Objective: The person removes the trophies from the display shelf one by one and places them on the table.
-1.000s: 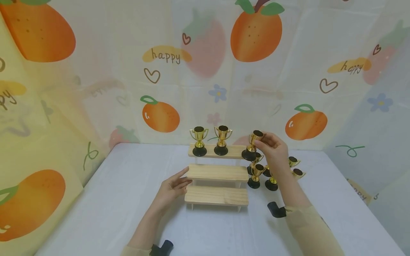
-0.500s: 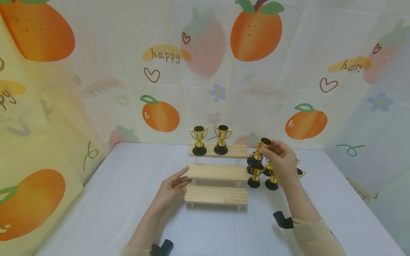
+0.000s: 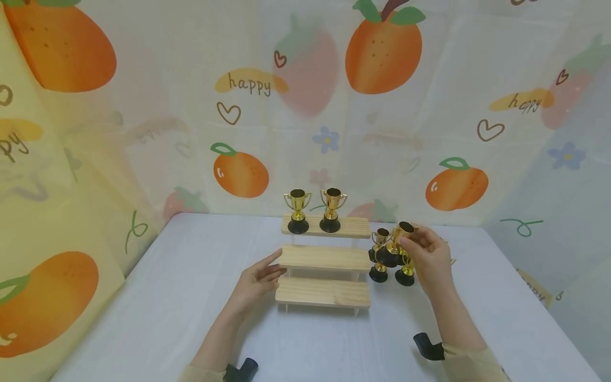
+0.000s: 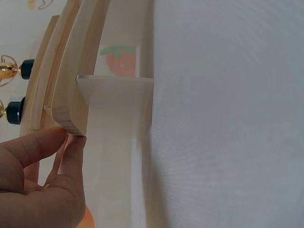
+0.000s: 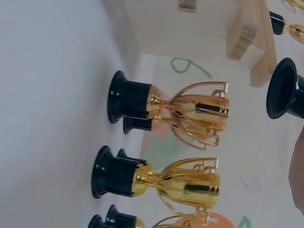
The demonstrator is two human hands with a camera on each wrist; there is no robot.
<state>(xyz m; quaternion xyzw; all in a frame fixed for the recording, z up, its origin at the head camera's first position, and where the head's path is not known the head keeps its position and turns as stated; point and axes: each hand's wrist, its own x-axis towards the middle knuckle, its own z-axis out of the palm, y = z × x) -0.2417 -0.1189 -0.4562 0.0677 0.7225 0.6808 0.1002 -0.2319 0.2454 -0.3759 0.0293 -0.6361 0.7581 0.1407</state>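
While a fruit-printed cloth backdrop [image 3: 296,127] fills the scene from nine o'clock round to three, a white worktop [image 3: 191,254] spreads out below it. At the middle of that worktop, the dial's centre, is a stand [image 3: 324,257] with three stepped pale wooden boards. At its nine o'clock, the left hand [image 3: 258,278] is loosely spread, fingertips touching the board ends. At three o'clock, the right hand [image 3: 431,257] pinches a gold held trophy [image 3: 395,245] between thumb and fingers; it hangs clear of the worktop, black base down, its cup leaning toward one o'clock. Two upright trophies [image 3: 331,212] sit on the top board, around twelve. Just beside the stand at three o'clock, more standing trophies [image 5: 190,185] cluster, partly hidden.
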